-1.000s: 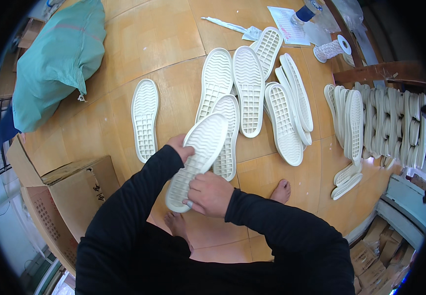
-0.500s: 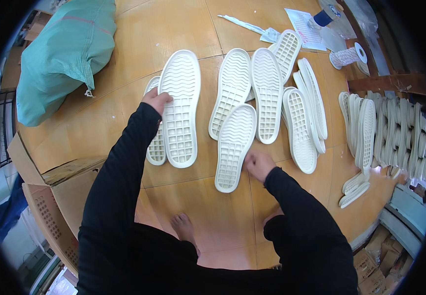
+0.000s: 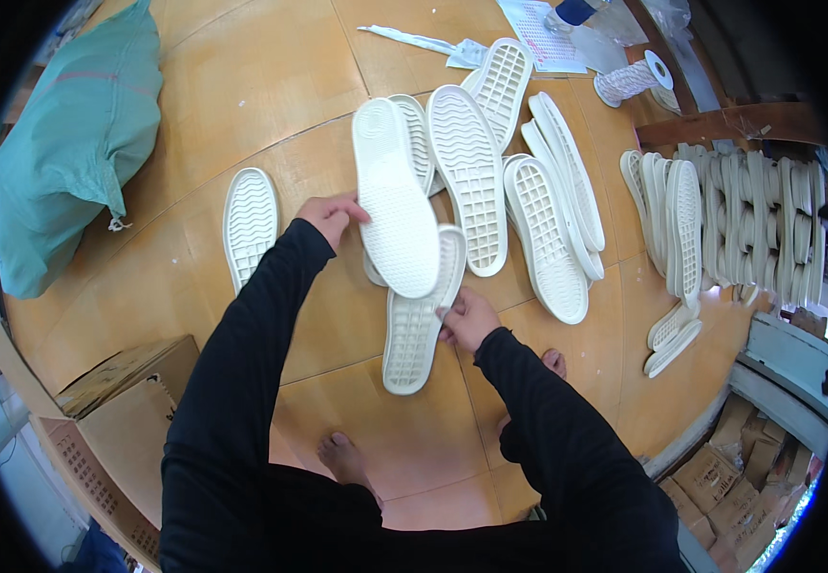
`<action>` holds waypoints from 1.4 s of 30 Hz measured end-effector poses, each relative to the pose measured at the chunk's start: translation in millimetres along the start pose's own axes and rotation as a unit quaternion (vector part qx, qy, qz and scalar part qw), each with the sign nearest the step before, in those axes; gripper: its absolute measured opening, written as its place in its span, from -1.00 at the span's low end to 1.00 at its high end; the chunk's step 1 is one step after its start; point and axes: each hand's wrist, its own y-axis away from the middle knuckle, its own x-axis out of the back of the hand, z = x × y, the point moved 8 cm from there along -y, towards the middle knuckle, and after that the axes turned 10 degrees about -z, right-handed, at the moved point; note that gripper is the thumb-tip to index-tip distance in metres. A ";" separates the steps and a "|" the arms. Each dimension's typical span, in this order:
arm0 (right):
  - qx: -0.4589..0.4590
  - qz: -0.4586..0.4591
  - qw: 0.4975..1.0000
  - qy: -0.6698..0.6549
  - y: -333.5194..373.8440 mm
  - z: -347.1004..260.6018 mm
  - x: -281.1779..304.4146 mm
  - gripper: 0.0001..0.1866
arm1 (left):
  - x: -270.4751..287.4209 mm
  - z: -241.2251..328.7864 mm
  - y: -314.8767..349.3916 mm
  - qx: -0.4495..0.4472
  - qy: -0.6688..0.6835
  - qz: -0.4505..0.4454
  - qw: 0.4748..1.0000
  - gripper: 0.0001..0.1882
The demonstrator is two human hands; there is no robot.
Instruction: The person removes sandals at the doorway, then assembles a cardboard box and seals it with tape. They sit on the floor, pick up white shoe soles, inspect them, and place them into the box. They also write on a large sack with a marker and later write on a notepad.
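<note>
My left hand [image 3: 333, 218] pinches the side edge of a white shoe sole [image 3: 397, 205], its fine-textured face turned up. That sole overlaps another sole [image 3: 412, 349], which lies with its wavy, gridded side up and its lower end toward me. The fingers and thumb of my right hand [image 3: 469, 321] are closed on the right edge of this lower sole. Partly covered by the left-hand sole is another wavy sole [image 3: 420, 134]. Just right of it lies a sole [image 3: 471, 181] with its ribbed and gridded side showing. A single sole [image 3: 250, 222] rests left of my left forearm.
More soles [image 3: 546, 244] lie to the right, with stacked soles [image 3: 758, 220] beyond. A cord spool [image 3: 629, 80], a printed sheet [image 3: 543, 38] and a bottle [image 3: 572, 13] are at the far right. A green sack [image 3: 80, 143] and cardboard box [image 3: 127, 430] stand left.
My left hand has moved right with its sole, now showing the textured face over the other soles. My right hand now grips the near sole's edge. The view has shifted.
</note>
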 end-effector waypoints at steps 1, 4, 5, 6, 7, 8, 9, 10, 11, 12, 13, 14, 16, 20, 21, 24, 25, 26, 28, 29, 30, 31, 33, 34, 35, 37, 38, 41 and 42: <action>-0.021 -0.022 0.999 0.037 4.9 8.9 -1.6 -0.69 | 5.4 -18.2 -0.6 0.061 -0.005 0.069 0.996 -0.57; -0.093 -0.091 0.984 0.122 19.3 33.8 -5.0 -0.72 | -4.1 -47.3 -9.5 0.128 0.130 0.192 0.964 -0.33; -0.091 -0.098 0.974 0.182 21.5 34.9 -2.2 -0.71 | -8.1 -43.9 -12.3 0.133 0.054 0.196 0.970 -0.26; -0.094 -0.108 0.964 0.226 22.9 35.7 1.5 -0.70 | -15.3 -35.2 -16.6 0.113 -0.016 0.176 0.978 -0.20; -0.121 -0.124 0.950 0.259 23.9 39.7 5.7 -0.67 | -21.1 -23.2 -19.9 0.082 -0.087 0.158 0.980 -0.13; -0.102 -0.100 0.954 0.264 23.4 33.9 16.2 -0.66 | -21.7 -15.0 -16.7 0.066 -0.112 0.183 0.975 -0.20; -0.107 -0.081 0.957 0.258 22.5 30.6 28.6 -0.64 | -20.6 -8.1 -16.4 0.054 -0.102 0.181 0.977 -0.22; -0.111 -0.061 0.959 0.253 19.6 25.1 42.8 -0.63 | -15.3 2.4 -16.1 0.026 -0.095 0.184 0.978 -0.24; -0.088 -0.020 0.966 0.240 17.1 14.5 58.8 -0.63 | -7.6 9.4 -16.4 0.020 -0.083 0.176 0.981 -0.26; -0.068 0.020 0.972 0.226 17.5 5.6 72.5 -0.64 | 6.9 19.5 -15.8 -0.017 -0.063 0.192 0.979 -0.29; -0.064 0.061 0.975 0.205 19.1 -0.6 85.5 -0.64 | 24.2 23.9 -19.1 -0.023 -0.039 0.193 0.980 -0.32; -0.040 0.072 0.976 0.200 20.0 -8.7 90.5 -0.64 | 50.1 29.9 -22.8 -0.026 -0.045 0.208 0.977 -0.33; -0.026 0.099 0.980 0.170 27.1 -17.2 97.8 -0.65 | 101.1 35.0 -39.5 -0.020 -0.027 0.188 0.982 -0.28; 0.015 0.052 0.929 0.367 49.6 -36.5 77.3 -0.67 | 141.2 25.1 -46.2 0.039 -0.361 0.254 0.896 0.05; 0.025 0.063 0.924 0.376 57.1 -42.6 79.2 -0.67 | 139.8 0.0 -48.4 0.169 -0.365 0.216 0.890 0.18; 0.058 0.089 0.917 0.386 82.6 -60.9 94.9 -0.65 | 120.5 -1.1 -39.1 0.207 -0.434 0.268 0.835 0.04; 0.067 0.116 0.918 0.372 92.1 -67.2 106.3 -0.67 | 111.2 8.1 -34.4 0.180 -0.473 0.284 0.814 -0.01; 0.048 0.109 0.913 0.391 98.0 -70.0 116.7 -0.66 | 102.1 21.4 -26.5 0.126 -0.516 0.312 0.788 -0.04; 0.019 0.066 0.898 0.434 105.8 -70.8 128.3 -0.65 | 92.1 29.2 3.0 0.065 -0.534 0.344 0.769 -0.10; 0.000 0.029 0.884 0.467 104.0 -68.0 128.8 -0.65 | 86.6 35.1 26.6 -0.012 -0.556 0.375 0.741 -0.13; -0.045 -0.035 0.890 0.453 101.5 -58.3 127.9 -0.57 | 93.9 25.8 55.2 -0.005 -0.539 0.415 0.733 -0.13; -0.017 -0.045 0.910 0.411 94.9 -60.8 124.2 -0.52 | 109.0 7.2 82.2 0.036 -0.486 0.446 0.751 -0.12; 0.010 -0.047 0.944 0.327 73.7 -62.1 114.7 -0.42 | 133.1 -69.1 136.3 0.287 -0.301 0.469 0.779 0.01; 0.026 -0.015 0.967 0.253 55.8 -63.9 110.7 -0.32 | 131.9 -95.9 148.1 0.391 -0.371 0.360 0.762 0.07; 0.103 0.000 0.951 0.291 43.3 -78.5 103.2 -0.31 | 124.1 -111.1 157.5 0.366 -0.382 0.308 0.791 -0.01; 0.251 0.015 0.908 0.334 24.9 -98.5 76.8 -0.31 | 116.1 -126.1 179.5 0.297 -0.272 0.368 0.838 -0.29; 0.245 0.099 0.889 0.373 8.8 -105.8 80.9 -0.37 | 107.5 -139.5 181.3 0.295 -0.149 0.341 0.880 -0.36; 0.127 0.083 0.965 0.213 -46.3 -100.0 94.8 -0.45 | 69.0 -122.6 191.2 0.108 0.047 0.456 0.882 -0.72; 0.210 0.159 0.915 0.306 -44.1 -115.9 95.3 -0.45 | 57.5 -119.1 191.1 0.098 0.108 0.459 0.876 -0.72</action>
